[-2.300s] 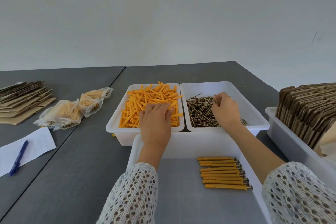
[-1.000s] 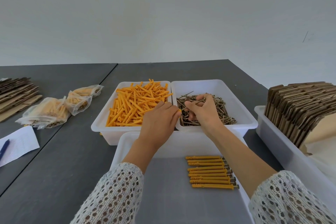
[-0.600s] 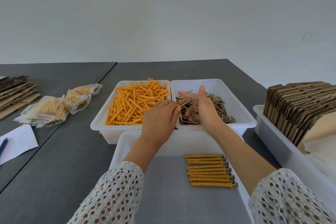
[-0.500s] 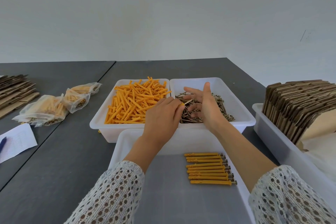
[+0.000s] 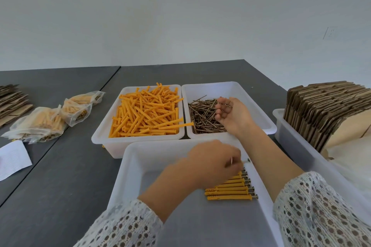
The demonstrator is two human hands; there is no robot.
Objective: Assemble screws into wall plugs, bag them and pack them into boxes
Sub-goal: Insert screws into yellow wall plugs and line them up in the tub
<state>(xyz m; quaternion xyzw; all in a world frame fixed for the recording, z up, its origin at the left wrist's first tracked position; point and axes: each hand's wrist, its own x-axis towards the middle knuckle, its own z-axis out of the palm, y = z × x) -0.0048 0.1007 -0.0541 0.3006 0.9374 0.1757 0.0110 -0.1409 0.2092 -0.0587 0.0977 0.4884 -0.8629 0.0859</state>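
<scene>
While the left hand point(image 5: 212, 163) pinches an assembled plug-and-screw point(image 5: 244, 161) to lay it atop the finished row point(image 5: 230, 188) in the near tray point(image 5: 128, 168), the right hand point(image 5: 230, 114), palm up with loosely curled fingers, hovers over the screw bin point(image 5: 259, 114), apparently for another screw

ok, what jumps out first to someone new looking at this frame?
The bright orange wall plugs heaped in the far left white bin, beside the bin of dark screws where the right hand hovers palm-up. Nearer, the left hand sets an assembled piece at the neat row of plugs with screws in the front tray.
</scene>
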